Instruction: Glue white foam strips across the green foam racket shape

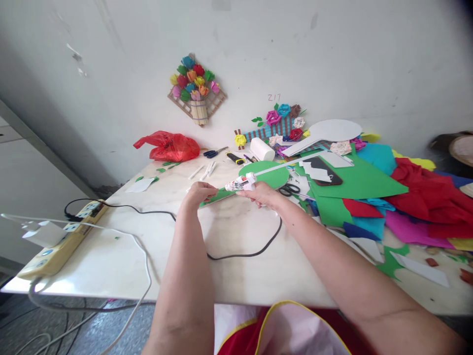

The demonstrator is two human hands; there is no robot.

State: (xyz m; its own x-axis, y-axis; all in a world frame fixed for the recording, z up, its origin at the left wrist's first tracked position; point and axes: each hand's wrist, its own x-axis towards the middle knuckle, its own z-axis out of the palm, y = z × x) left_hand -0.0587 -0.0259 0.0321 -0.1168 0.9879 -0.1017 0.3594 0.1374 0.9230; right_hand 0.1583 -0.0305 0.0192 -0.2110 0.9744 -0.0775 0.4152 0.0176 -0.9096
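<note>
My right hand [264,194] is wrapped around a white patterned hot glue gun [242,183], its nozzle pointing left. A long whitish glue stick [284,163] sticks out of the gun's back end. Below the gun lies a green paddle-shaped cutout [268,172], round at one end with a narrow handle running left. The fingers of my left hand [199,195] pinch together at that handle, close to the nozzle tip. A black cord [254,254] loops across the table beneath my hands.
Scissors [289,190], a phone [325,172], green sheets [369,180] and colored cloth crowd the right side. Behind are a red bag [173,148], blue-handled scissors [214,153], a box cutter [235,158] and a white roll [262,149]. A power strip [59,251] with cords lies left.
</note>
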